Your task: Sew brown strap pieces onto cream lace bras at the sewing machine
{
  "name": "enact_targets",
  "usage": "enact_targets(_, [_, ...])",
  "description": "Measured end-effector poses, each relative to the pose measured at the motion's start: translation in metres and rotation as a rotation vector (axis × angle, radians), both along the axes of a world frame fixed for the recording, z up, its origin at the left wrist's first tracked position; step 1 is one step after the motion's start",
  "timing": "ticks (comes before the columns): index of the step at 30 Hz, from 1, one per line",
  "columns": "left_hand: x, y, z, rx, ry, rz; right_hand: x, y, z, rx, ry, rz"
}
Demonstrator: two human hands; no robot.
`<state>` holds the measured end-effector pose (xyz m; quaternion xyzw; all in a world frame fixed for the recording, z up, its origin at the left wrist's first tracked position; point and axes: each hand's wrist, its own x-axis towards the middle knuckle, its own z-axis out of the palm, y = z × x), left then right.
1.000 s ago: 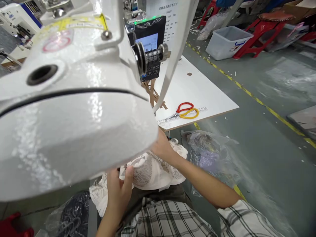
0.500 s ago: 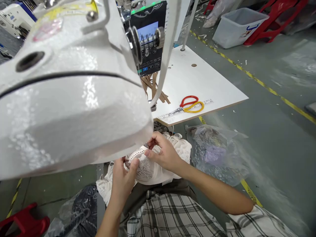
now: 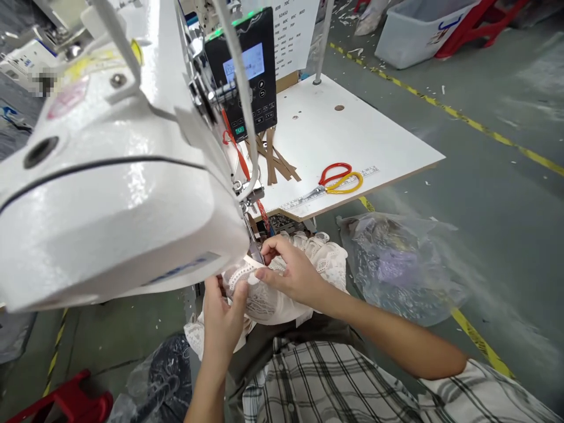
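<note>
A white lace garment (image 3: pixel 282 296) lies bunched in my lap, just below the head of a white sewing machine (image 3: pixel 118 194). My left hand (image 3: pixel 222 317) grips the garment's left edge, thumb pressed on the lace. My right hand (image 3: pixel 293 271) pinches the lace trim at the top, close to the machine's needle area (image 3: pixel 254 235). Both hands are closed on the fabric. The needle itself is hidden behind the machine head.
A white table (image 3: pixel 374 141) carries red-and-yellow scissors (image 3: pixel 337 181), a ruler strip along its front edge and tan strips (image 3: pixel 273 161). The machine's black control panel (image 3: pixel 247 70) stands behind. Plastic bags of fabric (image 3: pixel 396 264) lie on the floor to my right and lower left.
My view has shifted, and the needle area now shows. My right hand has come out from under the machine head and now pinches the lace beside my left hand.
</note>
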<state>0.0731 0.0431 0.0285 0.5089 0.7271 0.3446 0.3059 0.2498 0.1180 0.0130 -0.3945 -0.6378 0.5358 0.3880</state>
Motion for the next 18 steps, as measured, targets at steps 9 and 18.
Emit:
enact_targets(9, [0.004,-0.003,0.006,0.159,-0.117,0.111,-0.004,-0.007,0.013,0.002,-0.023,-0.058])
enact_targets(18, [0.032,-0.032,0.016,0.173,-0.198,-0.013,0.028,-0.017,-0.001,-0.39,0.241,0.17])
